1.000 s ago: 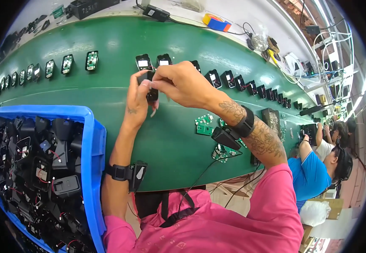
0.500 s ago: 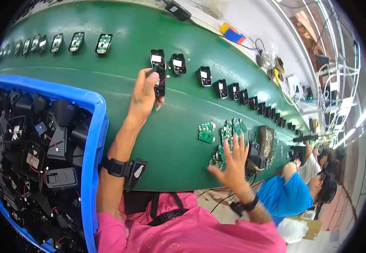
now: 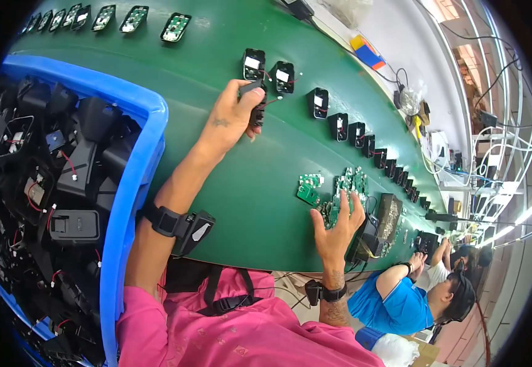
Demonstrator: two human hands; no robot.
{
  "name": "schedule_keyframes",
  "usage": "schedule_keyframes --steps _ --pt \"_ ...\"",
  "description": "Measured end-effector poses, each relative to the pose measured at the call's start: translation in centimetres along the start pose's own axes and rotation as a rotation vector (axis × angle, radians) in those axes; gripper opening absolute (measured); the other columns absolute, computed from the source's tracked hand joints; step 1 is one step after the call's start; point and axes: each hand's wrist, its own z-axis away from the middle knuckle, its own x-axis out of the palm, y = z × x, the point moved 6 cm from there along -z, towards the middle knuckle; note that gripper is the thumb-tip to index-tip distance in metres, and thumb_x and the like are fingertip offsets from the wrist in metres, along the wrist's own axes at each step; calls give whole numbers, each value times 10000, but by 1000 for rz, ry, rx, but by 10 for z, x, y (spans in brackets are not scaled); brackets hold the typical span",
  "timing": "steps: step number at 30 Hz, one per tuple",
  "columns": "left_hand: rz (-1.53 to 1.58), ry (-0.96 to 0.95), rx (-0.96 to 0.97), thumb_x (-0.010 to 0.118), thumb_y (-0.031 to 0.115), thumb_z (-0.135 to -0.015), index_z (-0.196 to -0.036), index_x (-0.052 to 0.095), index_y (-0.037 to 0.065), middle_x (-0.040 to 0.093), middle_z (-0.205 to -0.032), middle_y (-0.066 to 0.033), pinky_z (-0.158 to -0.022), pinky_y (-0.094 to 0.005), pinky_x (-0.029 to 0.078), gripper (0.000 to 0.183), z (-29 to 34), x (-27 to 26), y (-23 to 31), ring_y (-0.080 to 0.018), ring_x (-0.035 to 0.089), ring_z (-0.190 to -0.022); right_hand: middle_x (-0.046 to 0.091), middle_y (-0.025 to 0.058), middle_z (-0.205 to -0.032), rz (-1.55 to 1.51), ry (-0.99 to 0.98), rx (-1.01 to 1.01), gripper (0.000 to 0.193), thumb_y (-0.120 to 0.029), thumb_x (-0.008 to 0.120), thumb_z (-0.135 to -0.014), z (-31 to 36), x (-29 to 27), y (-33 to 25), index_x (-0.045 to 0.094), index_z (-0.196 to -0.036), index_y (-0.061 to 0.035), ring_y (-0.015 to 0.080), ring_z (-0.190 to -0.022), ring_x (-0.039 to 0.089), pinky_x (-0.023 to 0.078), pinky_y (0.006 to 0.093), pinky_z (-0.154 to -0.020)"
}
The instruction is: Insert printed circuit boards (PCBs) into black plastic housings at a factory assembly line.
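A black plastic housing (image 3: 258,112) with thin red wires beside it is gripped in my left hand (image 3: 232,116), thumb on top and fingers wrapped round its side. Just beyond it stand two black housings (image 3: 252,64) with white patches inside. My right hand (image 3: 337,231), fingers apart and holding nothing, is over the near edge of a pile of green circuit boards (image 3: 353,180). Whether its fingertips touch the boards I cannot tell. A couple of loose green boards (image 3: 309,189) lie left of that pile.
A blue crate (image 3: 149,104) full of black housings with red wires stands at the left. Rows of housings (image 3: 338,126) run along the green table (image 3: 217,183), some holding boards (image 3: 175,27). Right of the boards is a brownish block (image 3: 389,215); beyond sits a person in blue (image 3: 394,300).
The view has shifted, so the table's things sit differently in it. The housing in my left hand is turned and tilted more. My right hand's fingers are more bent over the boards.
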Motion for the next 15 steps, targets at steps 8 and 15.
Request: schedule_keyframes --steps 8,15 --pt "-44 -48 -43 615 330 -935 -1121 508 4 585 -712 -55 -461 -255 479 390 -1 3 -3 -119 597 -548 595 108 -752 -107 -134 -186 379 -284 798 -789 -41 19 -35 644 -1006 -13 257 -634 581 445 370 -553" --pt "-10 -54 -18 682 302 -895 -1145 519 -22 590 -683 -54 -453 -246 480 440 0 1 0 -116 596 -518 628 139 -695 -35 -100 -343 123 -103 620 -914 -56 -6 -34 602 -819 -28 281 -555 601 470 363 -506"
